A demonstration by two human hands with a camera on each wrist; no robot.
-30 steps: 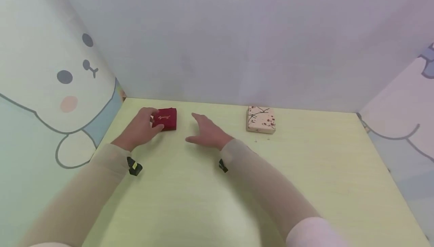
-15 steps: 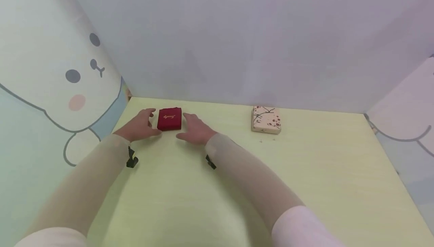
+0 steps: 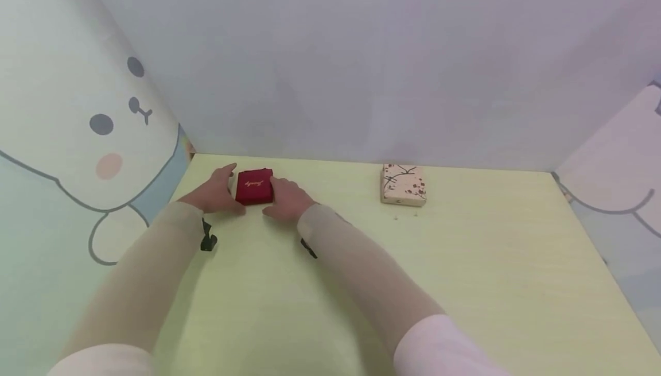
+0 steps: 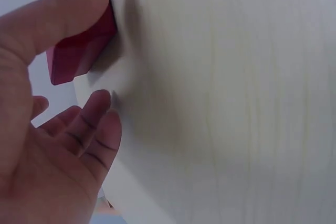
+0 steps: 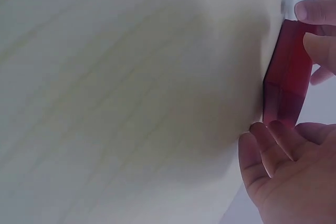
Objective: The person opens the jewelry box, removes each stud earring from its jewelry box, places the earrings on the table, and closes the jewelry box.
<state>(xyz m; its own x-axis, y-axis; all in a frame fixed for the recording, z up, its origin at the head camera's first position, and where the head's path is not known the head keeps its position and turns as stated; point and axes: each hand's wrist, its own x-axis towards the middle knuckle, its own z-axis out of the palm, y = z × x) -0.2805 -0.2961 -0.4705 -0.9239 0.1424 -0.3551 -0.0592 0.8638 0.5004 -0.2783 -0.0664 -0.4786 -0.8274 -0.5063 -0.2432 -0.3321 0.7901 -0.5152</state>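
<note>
A small red box [image 3: 253,192] with gold script on its lid lies near the table's back left. To its left, my left hand [image 3: 212,192] is spread with thumb and fingers apart; in the left wrist view the thumb [image 4: 73,14] overlaps the box, while the fingers lie away from it. On the other side, my right hand [image 3: 289,199] has its fingertips right at the box's right side. The right wrist view shows those fingers [image 5: 278,150] loosely bent against the end of the red box [image 5: 286,77].
A flat cream box [image 3: 404,185] with a branch-and-blossom print sits further right along the back of the pale yellow table [image 3: 465,261]. A plain wall [image 3: 330,66] rises behind, and a cartoon-printed wall [image 3: 57,95] stands at the left.
My right hand has moved left to the red box. My left hand has drawn back from over the box to its left side. The cream box stays in place.
</note>
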